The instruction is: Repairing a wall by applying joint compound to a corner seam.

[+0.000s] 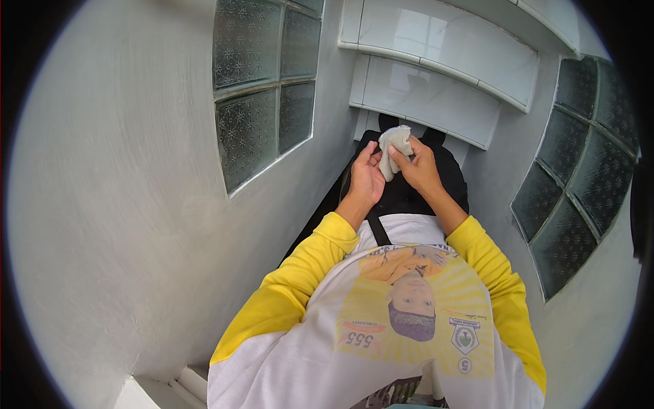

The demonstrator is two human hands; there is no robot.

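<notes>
A small crumpled off-white cloth point(394, 150) is held up in front of me, above my dark-clad lap. My right hand point(420, 170) pinches it from the right side, thumb laid across its face. Just left of the cloth is my left hand point(368, 178), palm turned inward, with its fingers loosely bent and apart. Its fingertips come close to the cloth's left edge; whether they touch it I cannot tell.
White tiled steps point(436, 88) rise ahead of me. A grey wall point(122, 204) with a glass-block window point(246, 140) runs along the left, and another glass-block window point(579, 163) is on the right. A black strap point(378, 228) hangs at my waist.
</notes>
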